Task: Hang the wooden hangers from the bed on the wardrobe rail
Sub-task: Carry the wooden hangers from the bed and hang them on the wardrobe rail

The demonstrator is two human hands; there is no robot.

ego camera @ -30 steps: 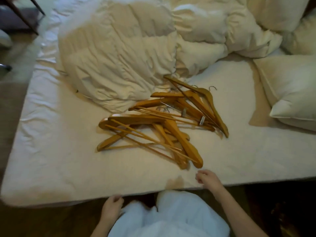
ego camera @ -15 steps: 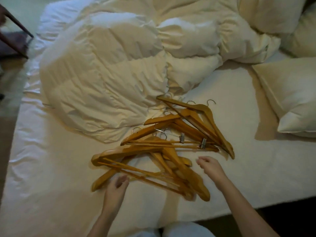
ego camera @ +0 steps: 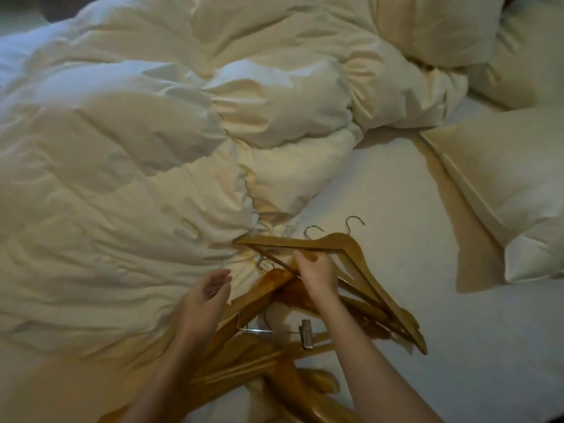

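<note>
A loose pile of wooden hangers (ego camera: 360,270) with metal hooks lies on the white bed sheet (ego camera: 412,193), next to the crumpled duvet. My right hand (ego camera: 316,273) reaches into the far part of the pile, fingers curled around the lower bar of the top hanger (ego camera: 341,242). My left hand (ego camera: 207,296) hovers over the left side of the pile with fingers apart, holding nothing. A hanger with a metal clip (ego camera: 306,333) lies under my forearms. The wardrobe rail is out of view.
The bunched cream duvet (ego camera: 152,148) covers the left and far half of the bed and touches the hangers. A pillow (ego camera: 512,184) lies at the right, more pillows (ego camera: 457,29) at the far right.
The camera moved closer over the bed. Both hands advanced from the bed's near edge into the pile; my right hand closed on the top hanger's bar.
</note>
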